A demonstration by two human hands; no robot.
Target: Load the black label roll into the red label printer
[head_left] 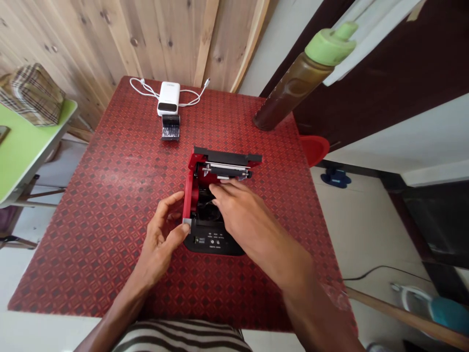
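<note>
**Right hand (238,205) inside an open red-and-black machine (207,229)**

The machine sits near the middle of the red patterned table (110,220), its lid (229,157) raised at the back and a roller (229,172) exposed beneath it; it may be a small printer. The step in hand appears to be handling something inside the open compartment (205,210), while the left hand (163,230) steadies the body. The next move, by judgement, calls for a steady case and small finger movements that clear the roller and the compartment's edges.

The left thumb rests at the grey front corner (187,222); the index finger touches the red side wall, well apart from the thumb, and the other fingers curl loosely beside it. The right fingers are bent and close together, reaching over the compartment. Their tips are partly hidden, so whether they pinch anything cannot be told.

No brand can be made out. The black front panel (210,242) carries 2 pale button symbols, a small window at the left and several tiny printed labels, all too small to read. The white power bank (169,95), near a curled black strip (170,128) at the back of the table, bears faint grey print, equally illegible.
</note>
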